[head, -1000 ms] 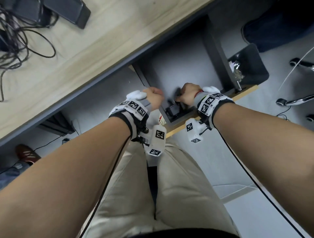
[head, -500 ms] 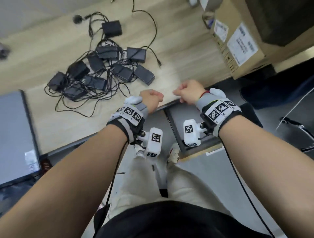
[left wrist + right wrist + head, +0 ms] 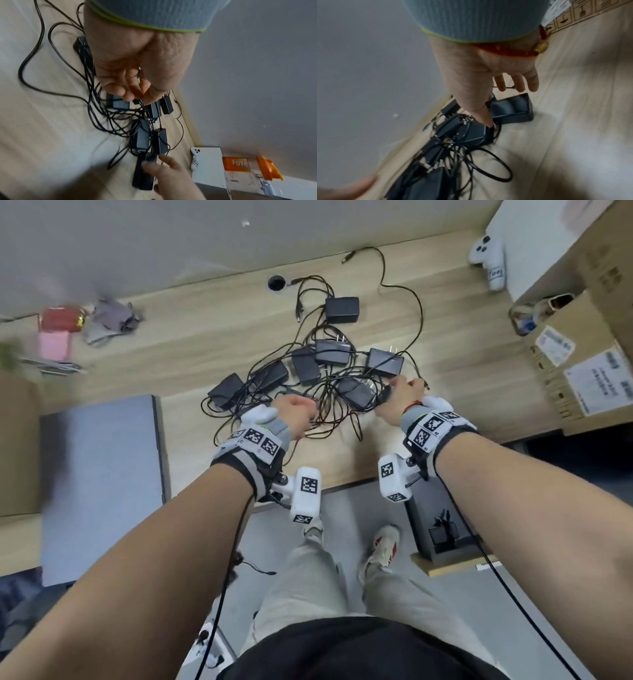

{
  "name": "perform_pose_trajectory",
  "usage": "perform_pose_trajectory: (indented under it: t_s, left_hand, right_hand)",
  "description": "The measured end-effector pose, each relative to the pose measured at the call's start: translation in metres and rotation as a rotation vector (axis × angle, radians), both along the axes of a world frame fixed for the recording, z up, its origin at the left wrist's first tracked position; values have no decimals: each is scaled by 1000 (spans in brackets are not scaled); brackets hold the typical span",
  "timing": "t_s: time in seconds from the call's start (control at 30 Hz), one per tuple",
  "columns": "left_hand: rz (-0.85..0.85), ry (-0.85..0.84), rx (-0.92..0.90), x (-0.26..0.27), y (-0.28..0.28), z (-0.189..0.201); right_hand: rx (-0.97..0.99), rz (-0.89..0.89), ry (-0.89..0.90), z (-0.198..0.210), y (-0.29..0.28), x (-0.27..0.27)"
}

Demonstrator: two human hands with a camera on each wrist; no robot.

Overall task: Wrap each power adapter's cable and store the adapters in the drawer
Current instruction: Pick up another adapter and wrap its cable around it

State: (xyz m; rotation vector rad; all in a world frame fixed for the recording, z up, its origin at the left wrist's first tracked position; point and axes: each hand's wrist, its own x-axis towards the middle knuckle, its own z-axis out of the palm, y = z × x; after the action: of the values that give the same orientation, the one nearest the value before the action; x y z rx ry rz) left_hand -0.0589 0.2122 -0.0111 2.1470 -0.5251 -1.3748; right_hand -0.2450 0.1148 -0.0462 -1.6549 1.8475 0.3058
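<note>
Several black power adapters lie in a tangle of thin black cables on the wooden desk. My right hand reaches into the right side of the pile. Its thumb and a finger pinch the end of one adapter, while the other fingers stay straight. My left hand hovers over the near cables with its fingers curled; nothing plainly lies in it. Below the desk edge the dark drawer stands open with one wrapped adapter inside.
A closed grey laptop lies on the desk at the left. Cardboard boxes stand at the right, with a white game controller behind them. A red can and small items sit far left. My legs and shoes are under the desk.
Both hands left the drawer and rose to the desk as fists. The right hand has now opened and taken hold of an adapter in the pile. My view swung up from drawer to desk.
</note>
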Motion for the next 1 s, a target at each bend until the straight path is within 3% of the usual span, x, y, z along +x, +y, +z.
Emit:
perform_pose_trajectory:
  t_s: [0.13, 0.33, 0.43, 0.6, 0.7, 0.83, 0.9, 1.0]
  left_hand:
    - [-25, 7, -10, 37, -5, -4]
    - [-98, 40, -46, 57, -21, -6]
    - [-146, 14, -66, 56, -32, 3]
    - [-267, -28, -228, 39, -64, 41]
    - [-315, -99, -387, 27, -81, 72]
    - [-338, -319, -528, 26, -104, 121]
    - [-327, -330, -563, 26, -113, 147]
    - [-463, -288, -550, 31, -127, 184]
  right_hand:
    - [41, 12, 136, -37, -9, 14]
    - [126, 28, 223, -9, -5, 26]
    - [109, 10, 100, -5, -11, 26]
    - [3, -35, -307, 68, -20, 20]
    - [-80, 60, -462, 109, -30, 19]
    - [-197, 202, -680, 165, -49, 23]
    - [-249, 298, -701, 193, -57, 27]
    - [-318, 401, -728, 227, -71, 36]
